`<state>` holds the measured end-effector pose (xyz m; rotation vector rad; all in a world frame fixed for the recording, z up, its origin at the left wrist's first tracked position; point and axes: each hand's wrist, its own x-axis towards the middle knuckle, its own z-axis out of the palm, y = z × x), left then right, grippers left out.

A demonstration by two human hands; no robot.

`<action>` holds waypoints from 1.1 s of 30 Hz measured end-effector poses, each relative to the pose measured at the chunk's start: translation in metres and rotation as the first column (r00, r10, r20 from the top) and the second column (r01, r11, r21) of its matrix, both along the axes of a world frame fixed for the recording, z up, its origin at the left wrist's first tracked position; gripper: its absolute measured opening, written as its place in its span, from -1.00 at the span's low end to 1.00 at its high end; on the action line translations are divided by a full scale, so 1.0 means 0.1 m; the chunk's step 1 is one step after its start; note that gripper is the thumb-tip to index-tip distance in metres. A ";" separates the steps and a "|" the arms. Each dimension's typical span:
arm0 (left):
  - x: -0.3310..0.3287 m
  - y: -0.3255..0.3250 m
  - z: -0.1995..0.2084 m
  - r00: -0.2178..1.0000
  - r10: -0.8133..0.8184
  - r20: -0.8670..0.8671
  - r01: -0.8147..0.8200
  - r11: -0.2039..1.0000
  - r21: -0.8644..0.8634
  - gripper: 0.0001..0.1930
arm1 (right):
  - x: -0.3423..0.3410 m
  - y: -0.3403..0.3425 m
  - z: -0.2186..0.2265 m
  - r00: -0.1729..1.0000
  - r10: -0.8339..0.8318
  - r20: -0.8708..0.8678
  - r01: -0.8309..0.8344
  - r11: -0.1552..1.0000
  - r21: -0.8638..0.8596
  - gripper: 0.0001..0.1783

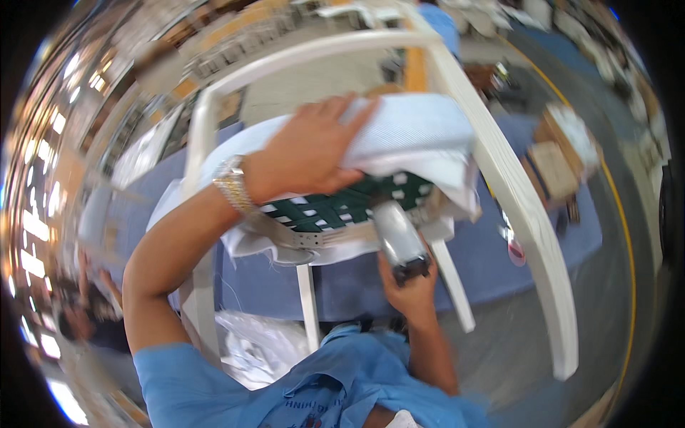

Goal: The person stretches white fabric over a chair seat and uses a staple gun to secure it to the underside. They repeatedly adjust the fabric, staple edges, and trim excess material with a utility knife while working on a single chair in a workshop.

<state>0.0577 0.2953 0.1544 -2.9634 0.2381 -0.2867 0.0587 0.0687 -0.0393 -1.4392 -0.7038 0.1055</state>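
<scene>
The hands are apart: the left hand (307, 146) lies with its fingers spread on the pale blue cloth (417, 128) of a seat, while the right hand (412, 291) is closed around a silver-and-black tool (399, 239). The tool's far end — blurred — is near the dark green webbing (342, 203) under the cloth's edge; whether it touches, I cannot tell. A watch (235, 187) circles the left wrist. The seat sits within a white chair (503, 160), which is over a blue-grey counter (492, 274). Farther right are cardboard boxes (553, 167); white plastic (264, 346) lies lower left. A person in blue (441, 25) shows beyond the chair.
</scene>
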 end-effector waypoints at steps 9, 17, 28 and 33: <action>-0.66 -0.17 -0.33 0.919 -0.191 0.345 0.177 0.982 0.070 -0.08 | 0.13 -0.27 -2.01 0.955 0.253 0.154 -0.090 0.742 -0.664 -0.40; -0.34 -0.12 -0.34 0.919 -0.053 0.390 0.065 0.998 -0.019 -0.26 | -0.04 0.01 -2.65 0.918 0.374 0.134 -0.111 0.566 -0.817 -0.25; -0.16 0.02 -0.75 0.851 -0.033 0.524 -0.030 0.993 0.111 -0.32 | 0.38 0.45 -0.37 0.731 0.659 -0.177 -0.680 0.725 -0.112 -0.59; -0.07 0.00 -0.65 0.851 -0.085 0.518 0.035 0.994 0.105 -0.24 | 1.10 0.05 1.37 0.562 0.674 0.479 -0.808 0.571 0.146 -0.32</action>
